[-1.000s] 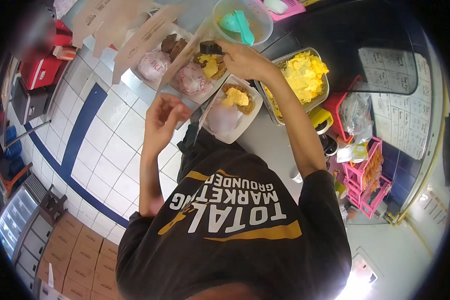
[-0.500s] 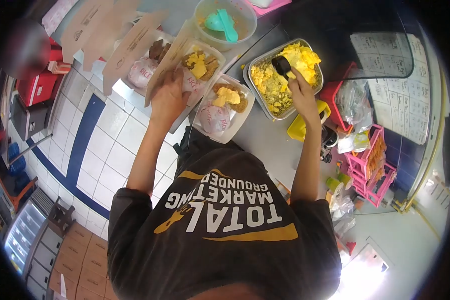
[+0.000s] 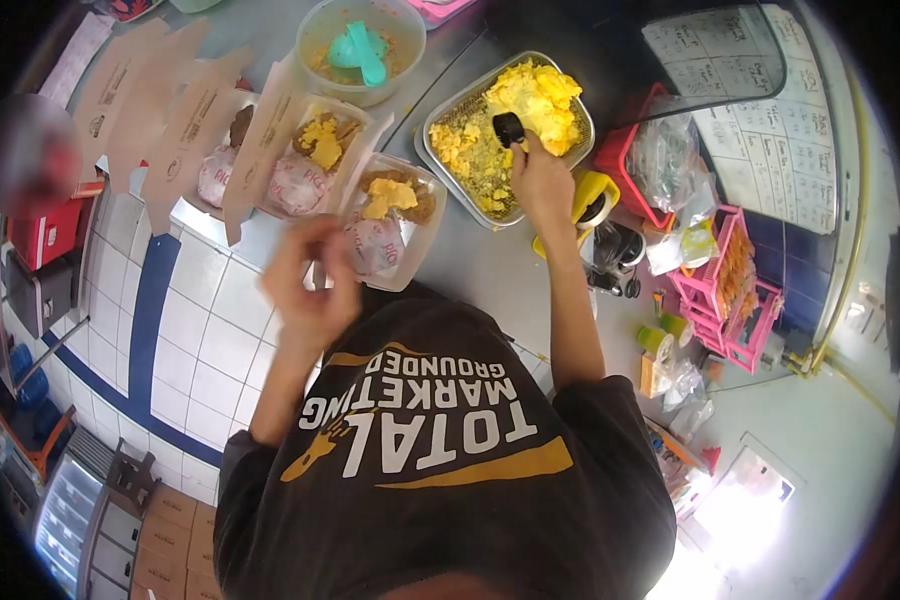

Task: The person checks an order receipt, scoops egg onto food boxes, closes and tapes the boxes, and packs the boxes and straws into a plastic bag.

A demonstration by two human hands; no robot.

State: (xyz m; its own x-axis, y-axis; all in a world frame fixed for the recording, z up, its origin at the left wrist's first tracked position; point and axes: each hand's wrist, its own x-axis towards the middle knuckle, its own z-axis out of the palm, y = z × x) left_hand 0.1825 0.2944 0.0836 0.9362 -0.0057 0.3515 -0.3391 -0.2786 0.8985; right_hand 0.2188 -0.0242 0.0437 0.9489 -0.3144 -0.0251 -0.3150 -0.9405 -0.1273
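My right hand (image 3: 543, 185) grips a black scoop (image 3: 508, 129) over a metal tray (image 3: 433, 160) of yellow scrambled egg (image 3: 535, 98). Near the front box my left hand (image 3: 313, 275) is raised, blurred, with its fingers curled; whatever it may hold cannot be made out. That front box (image 3: 422, 240) contains a wrapped rice bundle (image 3: 375, 246) and brown food topped with egg (image 3: 389, 198). Beside it, a second box holds another rice bundle (image 3: 299, 184) and egg-topped food (image 3: 322, 141). Farther left, a third box has rice (image 3: 216, 176) and dark brown food (image 3: 240, 127).
A clear bowl (image 3: 406, 82) with a teal spoon (image 3: 362, 53) stands behind the boxes. Right of the tray are a yellow container (image 3: 596, 190), a red bin (image 3: 615, 150) with plastic bags and pink racks (image 3: 710, 290). A blurred person (image 3: 33, 155) is at far left.
My right hand with the scoop went from the middle box to the egg tray and has moved within it. My left hand came off the middle box toward me. The view shifted, moving objects left.
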